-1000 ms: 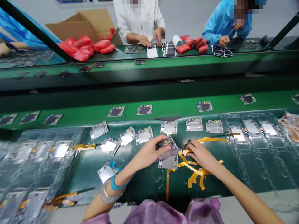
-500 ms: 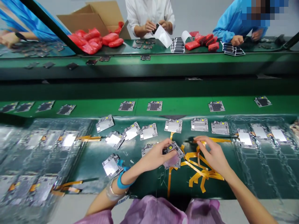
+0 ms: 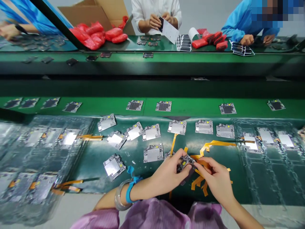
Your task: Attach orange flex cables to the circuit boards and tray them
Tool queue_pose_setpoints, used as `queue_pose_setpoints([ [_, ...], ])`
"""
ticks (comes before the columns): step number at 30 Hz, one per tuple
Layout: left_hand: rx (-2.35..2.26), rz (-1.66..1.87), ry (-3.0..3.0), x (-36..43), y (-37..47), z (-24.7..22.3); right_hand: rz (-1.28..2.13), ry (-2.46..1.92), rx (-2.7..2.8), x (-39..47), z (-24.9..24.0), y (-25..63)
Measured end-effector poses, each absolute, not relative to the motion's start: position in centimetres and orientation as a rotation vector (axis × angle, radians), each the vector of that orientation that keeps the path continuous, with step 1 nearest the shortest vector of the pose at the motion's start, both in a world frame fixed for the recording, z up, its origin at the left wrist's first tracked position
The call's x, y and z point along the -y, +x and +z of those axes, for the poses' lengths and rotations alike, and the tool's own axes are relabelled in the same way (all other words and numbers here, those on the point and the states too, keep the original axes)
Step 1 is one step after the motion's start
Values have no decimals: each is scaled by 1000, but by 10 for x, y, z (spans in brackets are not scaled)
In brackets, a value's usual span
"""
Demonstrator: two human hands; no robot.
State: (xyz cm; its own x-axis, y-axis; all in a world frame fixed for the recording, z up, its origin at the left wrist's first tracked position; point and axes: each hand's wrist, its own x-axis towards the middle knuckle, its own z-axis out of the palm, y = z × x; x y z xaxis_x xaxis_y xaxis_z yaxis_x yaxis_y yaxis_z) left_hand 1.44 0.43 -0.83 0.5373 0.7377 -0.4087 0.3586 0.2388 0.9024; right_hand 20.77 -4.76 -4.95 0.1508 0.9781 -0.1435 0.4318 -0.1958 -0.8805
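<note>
My left hand (image 3: 170, 168) grips a small circuit board (image 3: 186, 163) between thumb and fingers, tilted above the green bench. My right hand (image 3: 215, 178) is pinched at the board's right edge; whether it holds a ribbon end there is hidden by the fingers. Orange ribbon cables (image 3: 202, 183) lie in a loose pile beneath and beside my right hand. Several boards with silver shields lie about, one (image 3: 153, 153) just left of the held board and another (image 3: 177, 127) behind it with an orange strip under it.
Clear plastic trays holding boards stand at left (image 3: 78, 159) and right (image 3: 243, 178). Behind runs a green belt (image 3: 190, 106) carrying dark-faced boards. Across it, people handle sheets near red packets (image 3: 95, 36) and a cardboard box (image 3: 83, 17).
My right hand has come down and left to the board's edge. My left hand has moved slightly right and tilted the board. Boards on the near belt have shifted right.
</note>
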Motion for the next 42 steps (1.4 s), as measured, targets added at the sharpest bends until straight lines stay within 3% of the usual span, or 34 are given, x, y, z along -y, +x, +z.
queue_pose_setpoints([
  [7,-1101,331,1388,-4,19,-13,1072,-1747,1308,57,-48,204],
  [15,-902,254,1294,-32,13,-11,1616,-1562,1163,53,-31,224],
  [22,-891,83,1309,-36,11,-7,1596,-1662,1342,48,-28,219],
  [34,-878,79,1307,-33,11,-11,1475,-1682,1521,51,-28,224],
  [42,-828,55,1300,-34,11,-15,1726,-1601,1585,44,-25,230],
])
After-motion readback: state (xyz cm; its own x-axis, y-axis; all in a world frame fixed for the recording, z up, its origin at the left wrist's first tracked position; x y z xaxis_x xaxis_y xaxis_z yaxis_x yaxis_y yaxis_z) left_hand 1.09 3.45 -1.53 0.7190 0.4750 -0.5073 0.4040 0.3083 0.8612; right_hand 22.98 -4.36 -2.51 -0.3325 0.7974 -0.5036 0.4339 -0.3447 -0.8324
